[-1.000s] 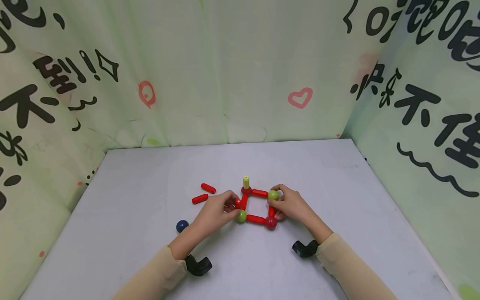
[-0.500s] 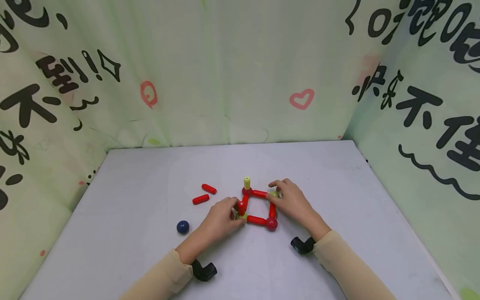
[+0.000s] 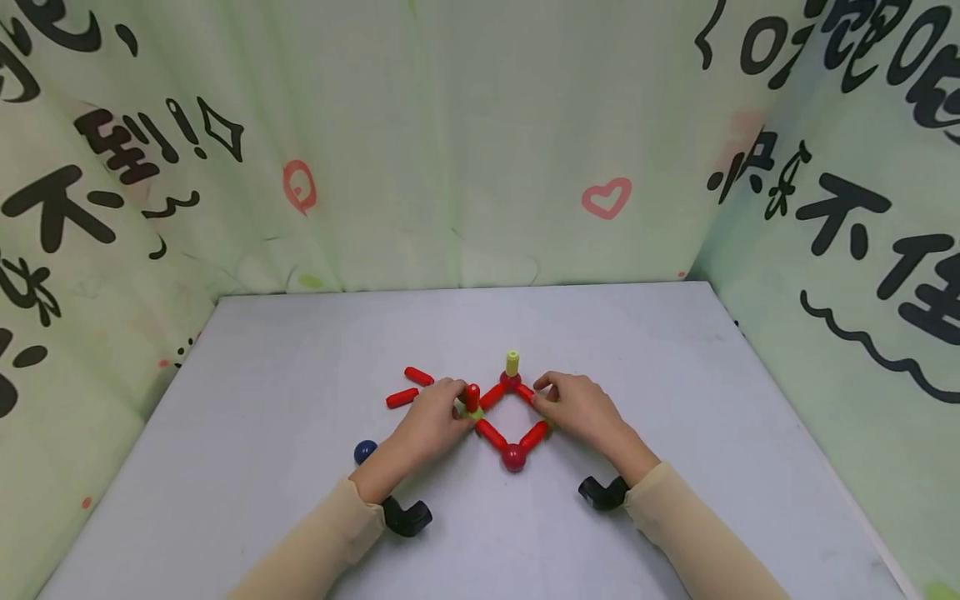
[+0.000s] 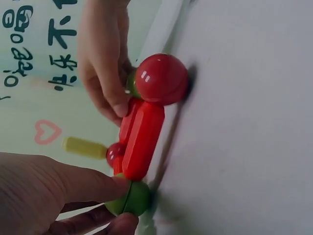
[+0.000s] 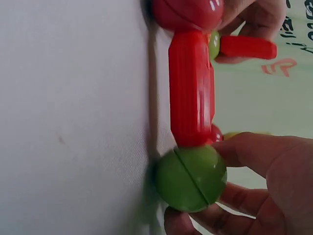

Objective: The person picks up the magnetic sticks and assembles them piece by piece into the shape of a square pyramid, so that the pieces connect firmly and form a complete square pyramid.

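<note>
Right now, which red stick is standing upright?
The red stick rising from the green ball in the left hand; the two loose red sticks and the four sticks forming the square lie flat.

Red rods [image 5: 190,90], green balls [image 5: 191,179], yellow rod [image 3: 512,364], dark-blue ball [image 3: 365,452]

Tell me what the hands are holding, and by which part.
The rod-and-ball frame: the left hand pinches one green corner ball, and the right hand pinches the opposite green ball.
</note>
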{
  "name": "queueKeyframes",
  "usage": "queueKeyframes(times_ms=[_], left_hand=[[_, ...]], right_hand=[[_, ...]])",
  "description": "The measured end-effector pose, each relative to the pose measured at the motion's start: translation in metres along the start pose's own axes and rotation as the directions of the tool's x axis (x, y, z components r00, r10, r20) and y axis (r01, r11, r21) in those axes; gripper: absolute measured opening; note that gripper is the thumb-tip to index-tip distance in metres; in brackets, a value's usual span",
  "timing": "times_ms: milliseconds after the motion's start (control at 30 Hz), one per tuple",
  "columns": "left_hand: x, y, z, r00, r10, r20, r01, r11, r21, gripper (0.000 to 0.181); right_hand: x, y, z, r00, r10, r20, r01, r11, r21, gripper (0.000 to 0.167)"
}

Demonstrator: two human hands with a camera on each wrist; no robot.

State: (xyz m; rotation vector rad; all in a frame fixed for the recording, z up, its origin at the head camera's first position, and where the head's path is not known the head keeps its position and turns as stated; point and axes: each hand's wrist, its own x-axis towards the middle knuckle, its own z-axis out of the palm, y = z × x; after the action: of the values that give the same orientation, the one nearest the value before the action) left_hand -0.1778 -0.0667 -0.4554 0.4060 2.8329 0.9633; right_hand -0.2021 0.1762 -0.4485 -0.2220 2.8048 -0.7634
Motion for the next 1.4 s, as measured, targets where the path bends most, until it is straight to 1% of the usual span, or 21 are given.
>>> queueKeyframes(times_ms=[100, 200, 267, 367, 467, 533, 600, 700, 767, 833, 900, 967, 1033, 1133, 1233, 1333, 1400], left_hand=[[0.010, 0.000, -0.002, 1.000, -0.009, -0.001, 0.009, 1.000, 0.000, 0.023], [0.021, 0.000, -0.003, 1.000, -0.019, 0.006, 0.019, 1.000, 0.007, 0.028], [0.026, 0.000, -0.002, 0.999, -0.026, 0.019, 0.026, 1.000, 0.011, 0.032], [0.032, -0.001, -0.001, 0.999, -0.023, 0.030, 0.023, 1.000, 0.002, 0.033], [0.035, -0.005, 0.000, 0.999, -0.015, 0.033, 0.016, 1.000, -0.018, 0.033], [0.035, -0.007, 0.000, 0.999, -0.020, 0.034, 0.021, 0.999, -0.027, 0.034], [0.034, -0.010, -0.002, 0.999, -0.029, 0.031, 0.030, 0.999, -0.021, 0.035], [0.030, -0.013, -0.009, 0.999, -0.050, 0.001, 0.050, 0.999, 0.007, 0.035], [0.028, -0.016, -0.016, 0.997, -0.069, -0.024, 0.070, 0.996, 0.049, 0.032], [0.026, -0.020, -0.025, 0.995, -0.091, -0.036, 0.094, 0.991, 0.093, 0.028], [0.025, -0.023, -0.034, 0.991, -0.130, -0.027, 0.133, 0.982, 0.136, 0.026], [0.022, -0.027, -0.041, 0.989, -0.145, -0.010, 0.144, 0.972, 0.187, 0.023], [0.020, -0.031, -0.046, 0.989, -0.150, 0.004, 0.145, 0.963, 0.229, 0.021], [0.016, -0.034, -0.046, 0.989, -0.145, 0.019, 0.134, 0.950, 0.281, 0.016], [0.015, -0.036, -0.044, 0.987, -0.157, 0.026, 0.142, 0.941, 0.306, 0.013], [0.013, -0.036, -0.043, 0.985, -0.169, 0.033, 0.151, 0.938, 0.311, 0.011], [0.012, -0.035, -0.043, 0.985, -0.166, 0.034, 0.149, 0.943, 0.297, 0.010]], right_hand=[[-0.002, -0.001, 0.001, 0.999, 0.023, 0.035, -0.023, 1.000, 0.014, 0.044], [-0.003, -0.002, 0.004, 0.997, 0.045, 0.066, -0.049, 0.997, 0.053, 0.056], [-0.003, -0.002, 0.006, 0.995, 0.059, 0.086, -0.066, 0.995, 0.081, 0.061], [-0.004, -0.001, 0.008, 0.991, 0.072, 0.111, -0.085, 0.990, 0.116, 0.062], [-0.004, 0.000, 0.008, 0.989, 0.078, 0.123, -0.096, 0.984, 0.153, 0.058], [-0.003, 0.000, 0.007, 0.990, 0.076, 0.123, -0.096, 0.981, 0.171, 0.055], [-0.001, 0.001, 0.005, 0.992, 0.069, 0.108, -0.088, 0.981, 0.176, 0.053], [0.002, 0.002, 0.003, 0.996, 0.048, 0.069, -0.059, 0.983, 0.175, 0.052], [0.004, 0.002, 0.002, 0.999, 0.026, 0.036, -0.032, 0.984, 0.173, 0.051], [0.006, 0.003, 0.001, 1.000, 0.008, 0.017, -0.011, 0.984, 0.177, 0.051], [0.009, 0.004, 0.001, 1.000, -0.002, 0.010, 0.000, 0.982, 0.191, 0.050], [0.011, 0.006, 0.002, 1.000, -0.010, 0.009, 0.008, 0.977, 0.211, 0.048], [0.013, 0.007, 0.002, 1.000, -0.006, 0.016, 0.002, 0.971, 0.241, 0.045], [0.014, 0.008, 0.002, 1.000, -0.004, 0.018, -0.002, 0.960, 0.279, 0.041], [0.015, 0.006, 0.003, 1.000, 0.001, 0.021, -0.007, 0.956, 0.292, 0.037], [0.016, 0.005, 0.003, 1.000, -0.001, 0.029, -0.008, 0.957, 0.291, 0.037], [0.016, 0.004, 0.003, 0.999, 0.004, 0.033, -0.013, 0.957, 0.290, 0.037]])
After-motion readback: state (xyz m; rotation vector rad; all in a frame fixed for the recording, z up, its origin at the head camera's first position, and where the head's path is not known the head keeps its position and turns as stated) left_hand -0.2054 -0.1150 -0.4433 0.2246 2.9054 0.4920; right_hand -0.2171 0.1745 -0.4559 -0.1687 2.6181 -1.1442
